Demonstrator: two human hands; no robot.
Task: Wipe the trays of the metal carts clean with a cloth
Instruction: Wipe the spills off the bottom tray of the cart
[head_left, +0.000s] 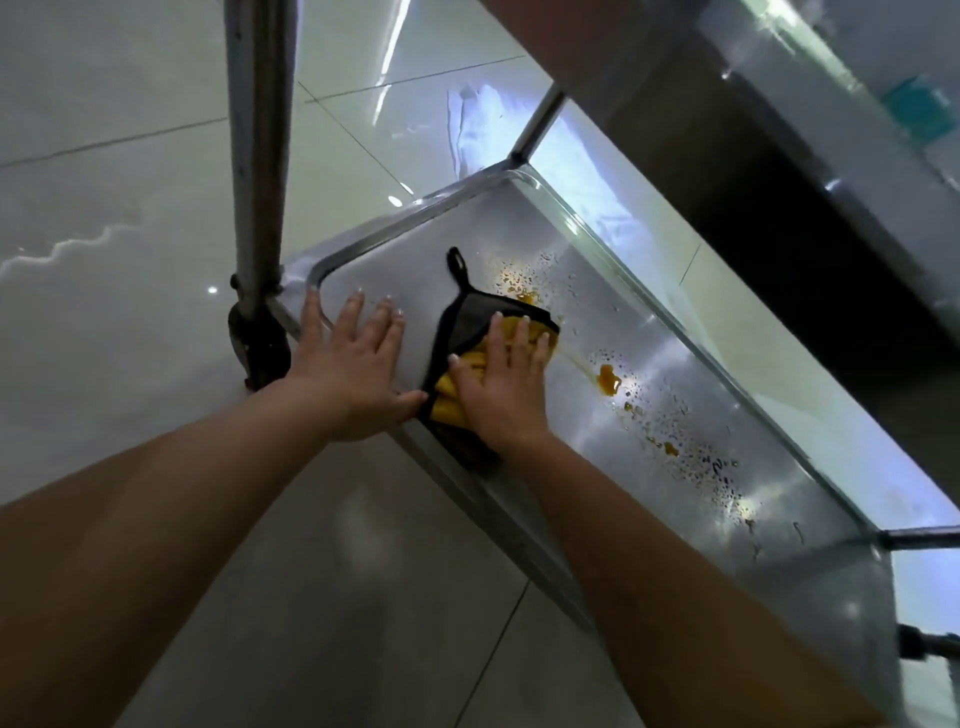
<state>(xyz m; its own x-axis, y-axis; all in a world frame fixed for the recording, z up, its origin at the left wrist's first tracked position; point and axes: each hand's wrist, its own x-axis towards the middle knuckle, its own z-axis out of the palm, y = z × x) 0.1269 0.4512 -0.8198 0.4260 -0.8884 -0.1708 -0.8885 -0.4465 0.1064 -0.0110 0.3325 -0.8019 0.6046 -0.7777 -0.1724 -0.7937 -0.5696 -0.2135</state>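
A low metal cart tray (675, 364) runs from the middle to the lower right. Orange stains (608, 378) and water drops spot its surface. A yellow and grey cloth with black trim (467, 322) lies on the tray's left part, its hanging loop pointing away. My right hand (506, 382) presses flat on the cloth with fingers spread. My left hand (353, 364) rests flat on the bare tray just left of the cloth, its thumb touching the cloth's edge.
A cart post (257, 182) rises at the left over a dark caster wheel (257, 343). An upper shelf (779, 130) overhangs at the top right. Glossy white floor tiles (130, 208) surround the cart. More posts (924, 538) stand at the right end.
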